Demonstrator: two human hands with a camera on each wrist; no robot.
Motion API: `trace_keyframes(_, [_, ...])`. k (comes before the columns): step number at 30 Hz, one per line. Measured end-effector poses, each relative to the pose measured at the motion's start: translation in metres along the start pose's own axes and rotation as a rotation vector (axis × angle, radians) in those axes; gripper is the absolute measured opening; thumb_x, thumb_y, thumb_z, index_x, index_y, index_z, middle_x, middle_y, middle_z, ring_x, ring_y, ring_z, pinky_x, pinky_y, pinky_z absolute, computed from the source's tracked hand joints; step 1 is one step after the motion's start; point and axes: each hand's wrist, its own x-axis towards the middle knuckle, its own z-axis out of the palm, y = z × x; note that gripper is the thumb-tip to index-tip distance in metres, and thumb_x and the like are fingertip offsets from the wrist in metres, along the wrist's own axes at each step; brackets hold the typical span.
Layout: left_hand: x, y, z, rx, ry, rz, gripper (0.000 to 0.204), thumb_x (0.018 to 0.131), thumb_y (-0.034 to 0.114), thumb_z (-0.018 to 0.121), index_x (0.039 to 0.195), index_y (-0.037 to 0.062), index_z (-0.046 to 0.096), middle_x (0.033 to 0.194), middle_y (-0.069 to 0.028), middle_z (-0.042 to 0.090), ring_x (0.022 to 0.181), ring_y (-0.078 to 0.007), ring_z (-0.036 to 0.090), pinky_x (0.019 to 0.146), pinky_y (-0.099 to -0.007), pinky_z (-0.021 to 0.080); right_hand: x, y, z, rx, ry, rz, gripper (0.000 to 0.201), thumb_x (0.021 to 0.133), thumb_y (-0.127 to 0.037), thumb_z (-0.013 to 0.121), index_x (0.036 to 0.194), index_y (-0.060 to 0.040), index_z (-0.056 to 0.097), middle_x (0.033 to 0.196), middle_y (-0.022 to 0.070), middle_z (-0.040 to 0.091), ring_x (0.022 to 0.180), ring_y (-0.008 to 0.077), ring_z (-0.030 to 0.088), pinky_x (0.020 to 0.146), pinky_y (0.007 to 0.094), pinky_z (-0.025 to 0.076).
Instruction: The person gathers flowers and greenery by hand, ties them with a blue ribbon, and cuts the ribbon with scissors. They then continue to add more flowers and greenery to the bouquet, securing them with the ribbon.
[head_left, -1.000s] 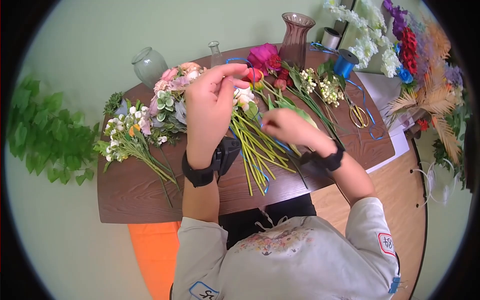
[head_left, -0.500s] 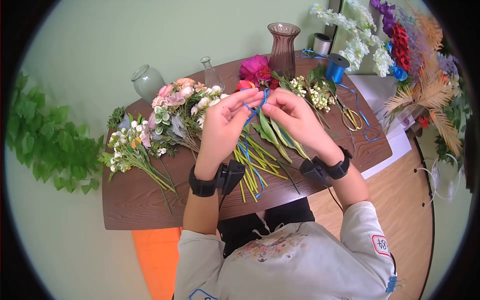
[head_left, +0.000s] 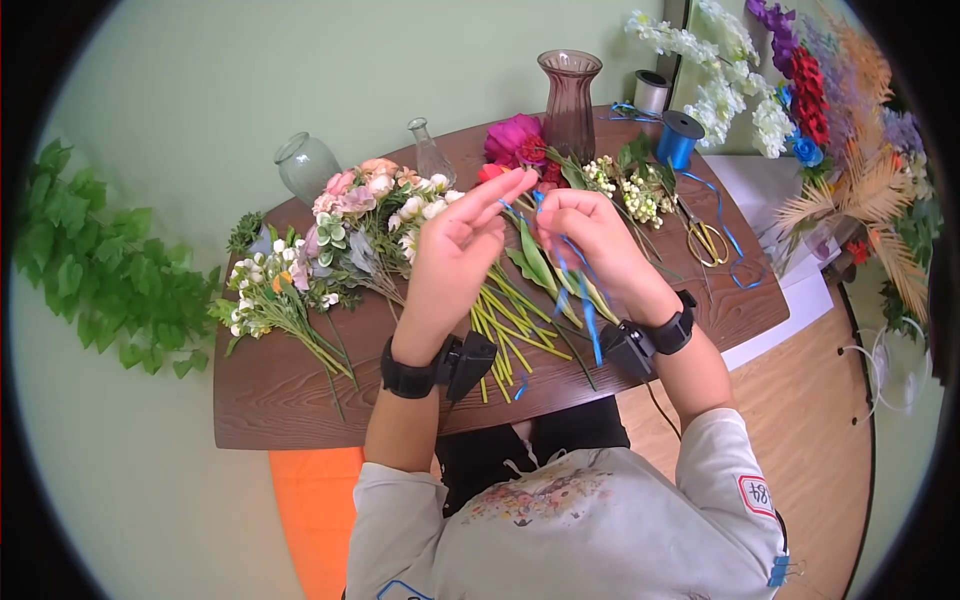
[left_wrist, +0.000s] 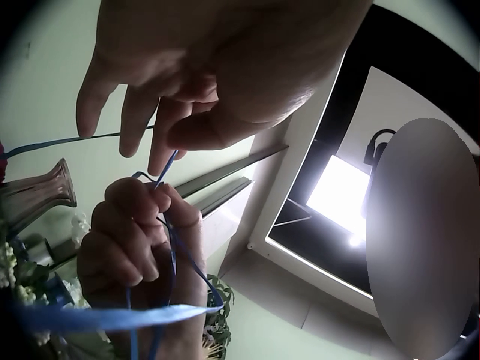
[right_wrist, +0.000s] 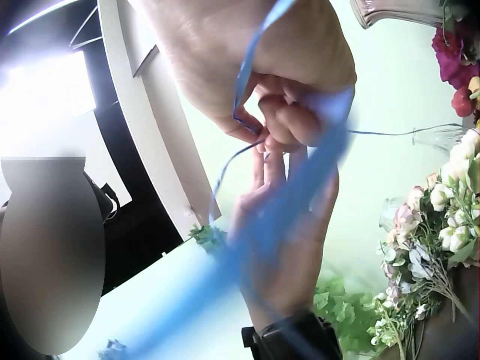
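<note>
Above the table, my left hand (head_left: 455, 260) has its fingers extended to the right, with thumb and fingers pinching a thin blue ribbon (left_wrist: 174, 159). Close beside it, my right hand (head_left: 590, 235) grips the same ribbon between thumb and curled fingers. Loose lengths of ribbon (head_left: 590, 325) hang down from the right hand, and a loop crosses close in front of the right wrist camera, blurred. Another strand stretches away from the hands toward the flowers. Below lie green stems (head_left: 505, 335) and broad leaves (head_left: 535, 262); the hands hide part of them.
Pink and white flowers (head_left: 355, 195) and small white sprigs (head_left: 260, 285) lie at the left. Behind stand a purple glass vase (head_left: 570, 100) and clear vases (head_left: 305, 168). A blue ribbon spool (head_left: 678, 142) and scissors (head_left: 706, 242) sit at the right, near white-berry sprigs (head_left: 645, 195).
The right hand rose from over the stems to meet the left hand. The left hand came lower. Ribbon ends that hung over the stems now hang below the right hand.
</note>
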Motion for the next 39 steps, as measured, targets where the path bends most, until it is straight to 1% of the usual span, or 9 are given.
trace_keyframes(5, [-0.001,0.005,-0.011,-0.194,0.157,-0.024,0.041,0.077,-0.006,0.042,0.117,-0.0032,0.041,0.12,-0.0137,0.045,0.112,-0.021,0.043,0.084,-0.0231,0.039,-0.003,-0.004,-0.006,-0.107,0.05,-0.044,0.013,0.076,-0.01,0.044,0.066,-0.0046,0.052,0.058,-0.002,0.049,0.046,0.0017,0.036,0.04,0.0173,0.026])
trace_keyframes(13, [-0.006,-0.007,-0.054,0.384,0.971,0.297,0.059,0.075,-0.004,0.044,0.129,0.0001,0.019,0.129,-0.0175,0.029,0.117,-0.0243,0.032,0.094,-0.033,0.029,-0.003,-0.01,-0.017,-0.273,0.138,-0.204,0.011,0.076,-0.007,0.047,0.068,-0.0014,0.053,0.059,-0.0033,0.048,0.055,0.0026,0.042,0.05,0.0176,0.034])
trace_keyframes(18, [-0.005,0.006,-0.015,0.38,0.433,0.309,0.078,0.071,0.014,0.061,0.131,0.0033,0.012,0.133,-0.0178,0.021,0.126,-0.0256,0.016,0.101,-0.0377,0.013,0.002,-0.008,0.005,-0.116,-0.044,-0.235,0.01,0.078,-0.01,0.052,0.075,-0.0015,0.058,0.069,0.0009,0.057,0.06,0.0052,0.048,0.054,0.0189,0.038])
trace_keyframes(23, [0.004,-0.016,0.013,0.123,-0.103,0.193,0.078,0.073,0.015,0.062,0.131,0.0035,0.012,0.129,-0.0164,0.029,0.12,-0.023,0.029,0.097,-0.0344,0.024,0.008,-0.012,0.015,-0.195,-0.061,-0.445,0.012,0.077,-0.011,0.055,0.075,-0.0009,0.06,0.069,0.0014,0.057,0.068,0.0081,0.047,0.064,0.023,0.038])
trace_keyframes(27, [0.001,-0.024,0.014,-0.059,0.056,0.023,0.061,0.08,0.011,0.055,0.129,0.0023,0.019,0.112,-0.0135,0.046,0.099,-0.0172,0.049,0.082,-0.0257,0.04,0.005,-0.018,0.007,-0.527,0.014,-0.502,0.013,0.076,-0.014,0.057,0.075,-0.0023,0.062,0.068,0.0033,0.059,0.073,0.0117,0.046,0.067,0.0269,0.037])
trace_keyframes(29, [0.001,-0.022,0.014,-0.167,-0.06,-0.146,0.041,0.086,0.012,0.046,0.122,0.0009,0.03,0.08,-0.006,0.054,0.064,-0.0086,0.053,0.059,-0.018,0.042,0.006,-0.017,0.005,-0.462,0.027,-0.451,0.014,0.077,-0.014,0.056,0.075,-0.0017,0.062,0.068,0.0051,0.059,0.071,0.0115,0.048,0.067,0.0274,0.037])
trace_keyframes(30, [-0.004,-0.02,0.022,-0.197,0.022,-0.19,0.025,0.089,0.017,0.04,0.107,0.0003,0.044,0.056,0.0026,0.041,0.042,-0.0026,0.035,0.042,-0.016,0.03,0.006,-0.02,0.005,-0.517,0.071,-0.507,0.016,0.079,-0.014,0.054,0.076,0.0,0.061,0.069,0.0056,0.059,0.067,0.0109,0.052,0.069,0.027,0.039])
trace_keyframes(34, [-0.01,-0.028,0.015,-0.206,-0.139,-0.325,0.023,0.09,0.022,0.038,0.083,0.0023,0.048,0.053,0.0053,0.032,0.043,-0.0006,0.024,0.039,-0.0162,0.017,0.006,-0.024,0.004,-0.105,0.206,-0.411,0.016,0.081,-0.014,0.05,0.076,-0.0004,0.058,0.073,0.0044,0.058,0.07,0.0104,0.052,0.069,0.0257,0.042])
trace_keyframes(39, [-0.015,-0.037,-0.002,-0.294,-0.12,-0.294,0.023,0.09,0.022,0.037,0.084,0.0024,0.048,0.056,0.0034,0.037,0.046,-0.0023,0.031,0.041,-0.0166,0.024,0.009,-0.023,-0.017,0.323,0.179,-0.303,0.018,0.082,-0.014,0.044,0.07,-0.0028,0.053,0.071,0.0028,0.054,0.069,0.0101,0.05,0.068,0.0253,0.041])
